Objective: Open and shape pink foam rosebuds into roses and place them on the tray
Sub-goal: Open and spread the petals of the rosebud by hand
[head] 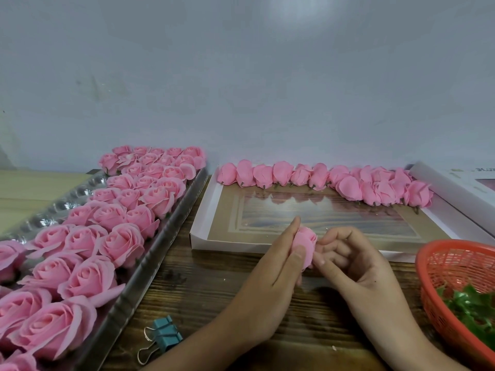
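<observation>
Over a dark, grainy wooden surface [214,290], the left grip [267,277] clasped a soft pink foam rosebud [304,243] between thumb and fingers. The right grip [348,261], fingers curled, pinched its petal edge. To the left, a shiny silver plastic tray [150,253] held ruffled open pink roses [120,210]. Behind, closed pink buds [321,178] lined a flat white cardboard box [198,231]. To the right, a red mesh basket [455,261] held glossy green leaves [474,306]. Lettering on the far white lid [460,178] was unreadable.

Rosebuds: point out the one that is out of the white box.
The rosebud held between the left hand and right hand, in front of the box; the other buds lie in a row along its far edge.
</observation>
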